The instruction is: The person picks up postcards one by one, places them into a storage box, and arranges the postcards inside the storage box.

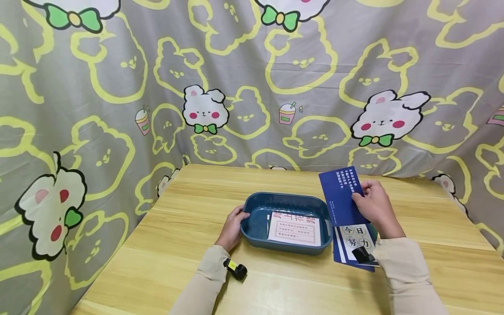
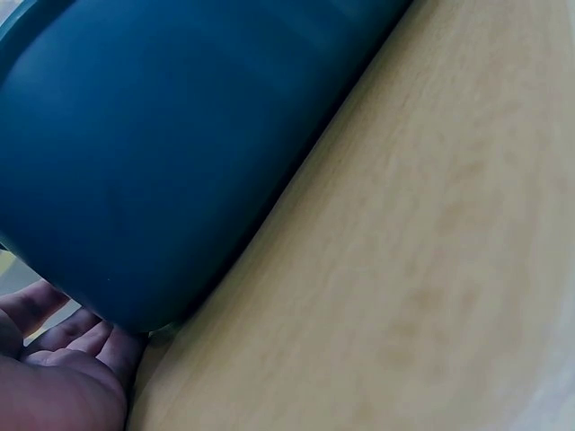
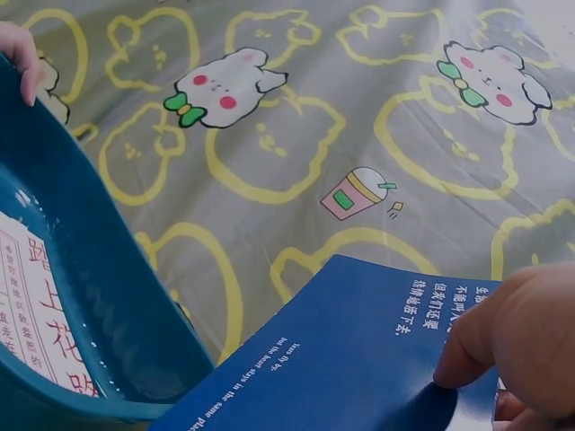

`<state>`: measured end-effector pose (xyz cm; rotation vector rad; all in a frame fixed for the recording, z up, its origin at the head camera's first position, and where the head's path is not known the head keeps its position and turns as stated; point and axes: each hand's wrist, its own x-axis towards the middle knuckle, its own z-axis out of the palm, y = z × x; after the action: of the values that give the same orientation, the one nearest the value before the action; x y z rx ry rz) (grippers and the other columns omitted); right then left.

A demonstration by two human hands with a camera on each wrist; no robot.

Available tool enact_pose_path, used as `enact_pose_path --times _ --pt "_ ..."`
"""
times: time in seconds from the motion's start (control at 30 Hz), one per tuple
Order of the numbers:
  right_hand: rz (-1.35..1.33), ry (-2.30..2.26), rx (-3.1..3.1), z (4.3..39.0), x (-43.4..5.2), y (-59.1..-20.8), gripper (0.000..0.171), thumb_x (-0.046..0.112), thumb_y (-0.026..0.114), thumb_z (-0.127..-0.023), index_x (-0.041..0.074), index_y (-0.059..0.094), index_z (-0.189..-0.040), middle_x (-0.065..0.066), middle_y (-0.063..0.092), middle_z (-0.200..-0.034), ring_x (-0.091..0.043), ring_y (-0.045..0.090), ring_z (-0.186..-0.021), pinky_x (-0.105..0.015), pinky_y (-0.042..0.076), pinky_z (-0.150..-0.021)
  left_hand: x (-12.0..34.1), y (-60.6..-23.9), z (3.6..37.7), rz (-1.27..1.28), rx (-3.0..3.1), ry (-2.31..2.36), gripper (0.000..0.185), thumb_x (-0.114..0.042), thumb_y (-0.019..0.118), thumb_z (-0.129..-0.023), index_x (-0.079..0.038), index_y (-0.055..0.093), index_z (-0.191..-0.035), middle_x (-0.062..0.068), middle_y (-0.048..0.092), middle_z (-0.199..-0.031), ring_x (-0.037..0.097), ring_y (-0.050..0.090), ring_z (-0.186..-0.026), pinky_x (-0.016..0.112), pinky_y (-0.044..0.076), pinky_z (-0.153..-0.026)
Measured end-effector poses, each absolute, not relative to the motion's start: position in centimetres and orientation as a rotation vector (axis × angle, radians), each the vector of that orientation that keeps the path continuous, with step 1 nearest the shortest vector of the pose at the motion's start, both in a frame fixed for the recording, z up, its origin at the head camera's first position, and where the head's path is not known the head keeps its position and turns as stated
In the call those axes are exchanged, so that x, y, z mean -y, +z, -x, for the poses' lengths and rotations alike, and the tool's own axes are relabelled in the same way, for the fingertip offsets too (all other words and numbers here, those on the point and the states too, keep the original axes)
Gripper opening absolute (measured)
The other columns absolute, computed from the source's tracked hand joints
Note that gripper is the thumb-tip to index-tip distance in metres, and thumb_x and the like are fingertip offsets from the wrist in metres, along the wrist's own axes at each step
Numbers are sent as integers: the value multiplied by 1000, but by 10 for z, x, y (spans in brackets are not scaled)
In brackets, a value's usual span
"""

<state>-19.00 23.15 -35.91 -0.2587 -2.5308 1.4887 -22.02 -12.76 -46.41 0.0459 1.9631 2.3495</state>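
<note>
A blue postcard [image 1: 339,194] with white lettering is held up past the right end of a dark teal plastic basin [image 1: 285,250]. My right hand [image 1: 376,204] pinches it by its right edge, thumb on the printed face. My left hand [image 1: 232,225] grips the basin's left end, thumb over the rim and fingers against the outer wall [image 2: 117,162]. Inside the basin lies a white card [image 1: 295,229] with red characters, partly over another card. Below the raised postcard, a loose pile of cards [image 1: 346,251] lies on the table, partly covered by my right wrist.
The light wooden table [image 1: 157,262] runs back to a grey curtain [image 1: 244,78] printed with yellow outlines and white rabbits. Each wrist carries a small black camera, the left one [image 1: 236,268] with a yellow label.
</note>
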Motion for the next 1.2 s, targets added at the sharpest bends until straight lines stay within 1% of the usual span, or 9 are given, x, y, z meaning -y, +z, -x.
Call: enact_pose_path --times 0.1,0.4,0.67,0.87,1.0,1.1,1.2 --pt "251 1482 2530 191 -230 -357 38 11 48 -97 -8 36 -127 -26 49 -113 -38 51 -95 -50 48 -78 128 -465 221 -41 -1960 2343 43 -6 49 -94 10 46 -134 23 46 -136 29 50 -116 31 45 -90" --pt "188 1450 2539 194 -222 -354 38 9 49 -95 -9 37 -126 -30 52 -114 -38 56 -91 -44 51 -72 128 -464 221 -51 -1965 2337 45 -7 49 -95 9 45 -136 24 45 -139 31 47 -121 35 44 -95" --pt "160 1455 2562 197 -212 -354 36 7 51 -94 -8 39 -124 -26 48 -113 -35 49 -94 -37 47 -71 128 -463 219 -54 -1979 2326 46 -8 49 -95 10 44 -137 25 43 -140 34 45 -124 39 41 -98" --pt "101 1434 2572 199 -207 -355 34 5 52 -92 -9 40 -120 -24 50 -109 -33 48 -92 -35 44 -71 128 -463 220 -41 -1986 2319 46 -8 49 -95 8 44 -138 24 44 -140 33 45 -124 38 41 -99" --pt "55 1411 2583 201 -204 -356 31 2 54 -90 -8 41 -116 -23 51 -104 -31 48 -88 -34 43 -68 128 -464 220 -35 -1985 2324 46 -7 50 -94 8 45 -137 24 44 -140 32 45 -123 38 41 -98" --pt "30 1414 2593 202 -201 -358 28 1 55 -89 -7 41 -113 -23 52 -103 -31 50 -87 -34 44 -66 128 -464 220 -40 -1991 2323 46 -7 50 -95 9 44 -137 24 44 -140 33 45 -123 38 41 -98" --pt "13 1408 2609 203 -198 -360 27 1 54 -89 -6 41 -112 -23 51 -104 -33 50 -89 -35 44 -68 127 -464 219 -38 -1985 2324 46 -8 50 -95 8 45 -137 24 44 -140 33 45 -123 39 41 -98"
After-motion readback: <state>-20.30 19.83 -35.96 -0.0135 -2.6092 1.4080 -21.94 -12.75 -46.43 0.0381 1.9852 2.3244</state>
